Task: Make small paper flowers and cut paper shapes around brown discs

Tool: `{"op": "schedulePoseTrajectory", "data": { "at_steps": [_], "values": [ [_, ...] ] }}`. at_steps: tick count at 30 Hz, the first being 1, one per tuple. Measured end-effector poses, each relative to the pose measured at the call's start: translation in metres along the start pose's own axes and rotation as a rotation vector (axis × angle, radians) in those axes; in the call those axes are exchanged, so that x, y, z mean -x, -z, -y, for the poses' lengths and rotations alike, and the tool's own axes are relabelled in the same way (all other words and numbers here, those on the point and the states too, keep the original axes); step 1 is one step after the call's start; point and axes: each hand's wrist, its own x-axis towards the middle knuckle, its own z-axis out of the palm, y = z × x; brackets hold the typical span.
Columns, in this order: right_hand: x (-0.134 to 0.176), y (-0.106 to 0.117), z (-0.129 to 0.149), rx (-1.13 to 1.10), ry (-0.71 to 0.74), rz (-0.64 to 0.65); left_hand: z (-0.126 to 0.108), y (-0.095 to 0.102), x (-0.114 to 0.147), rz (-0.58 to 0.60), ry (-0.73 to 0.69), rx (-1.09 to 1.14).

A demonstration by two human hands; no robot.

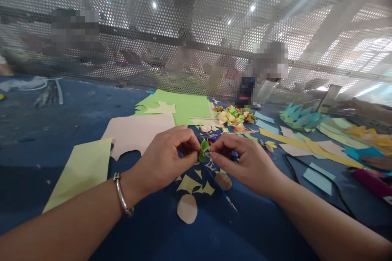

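Note:
My left hand [168,155], with a silver bracelet on the wrist, pinches the edge of a small green paper leaf piece [204,147]. My right hand [241,161] comes at it from the other side, thumb and forefinger pinched on its right edge, where a bit of yellow shows. Below them on the blue table lie yellow paper scraps [189,184], a pale paper disc [187,209] and a slim blue pen-like tool [225,196] with a pointed tip. A second paper disc [223,181] is partly behind my right hand.
Green sheets [183,106], a cream sheet [141,130] and a yellow-green sheet [81,167] lie left. Paper flowers [232,115] are heaped behind. To the right are yellow strips [321,151], a black cable [332,185], a magenta tool [372,183] and another person's hand [378,162]. A perforated screen [183,28] stands behind.

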Motion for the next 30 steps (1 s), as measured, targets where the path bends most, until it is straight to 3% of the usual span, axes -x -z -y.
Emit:
{"op": "schedulePoseTrajectory", "data": {
  "at_steps": [30],
  "values": [
    [-0.0003,-0.0021,-0.0002,0.023,0.031,-0.002,0.0003,-0.0042,0.0023,0.003,0.003,-0.039]
  ]
}}
